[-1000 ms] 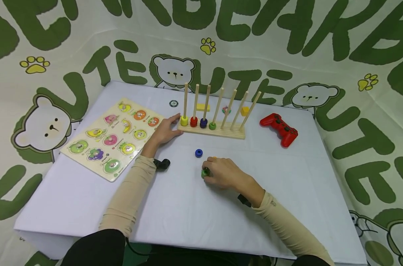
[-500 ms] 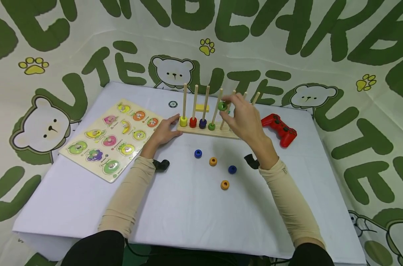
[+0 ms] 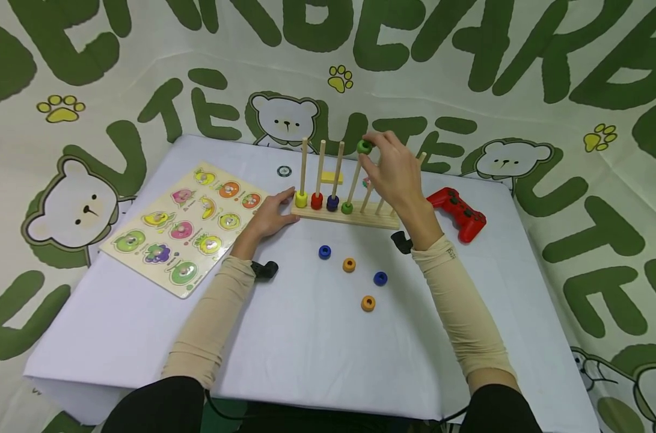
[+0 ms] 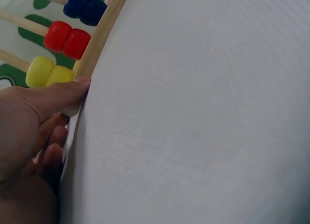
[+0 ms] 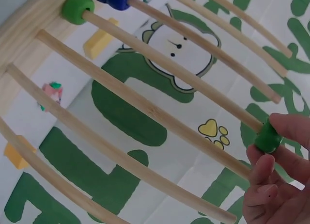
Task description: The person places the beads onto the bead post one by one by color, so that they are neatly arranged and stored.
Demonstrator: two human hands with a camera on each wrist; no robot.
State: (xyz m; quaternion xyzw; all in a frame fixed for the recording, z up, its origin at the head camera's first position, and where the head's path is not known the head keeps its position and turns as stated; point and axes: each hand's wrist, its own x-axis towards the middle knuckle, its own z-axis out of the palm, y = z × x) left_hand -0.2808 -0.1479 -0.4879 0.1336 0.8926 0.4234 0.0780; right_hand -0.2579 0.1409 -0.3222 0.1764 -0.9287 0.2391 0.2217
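Since half a second ago the right hand [image 3: 395, 174] has lifted the green ring [image 3: 364, 146] up to the tip of the fourth peg [image 3: 353, 177], pinched in its fingertips (looks about ready to thread on). Left hand [image 3: 270, 215], fingers relaxed, presses against the wooden rack [image 3: 355, 215] at its left end

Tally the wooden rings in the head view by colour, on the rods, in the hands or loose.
Green: 2, green ring held, another on rod
Blue: 3
Orange: 2
Red: 1
Yellow: 1
Total: 9
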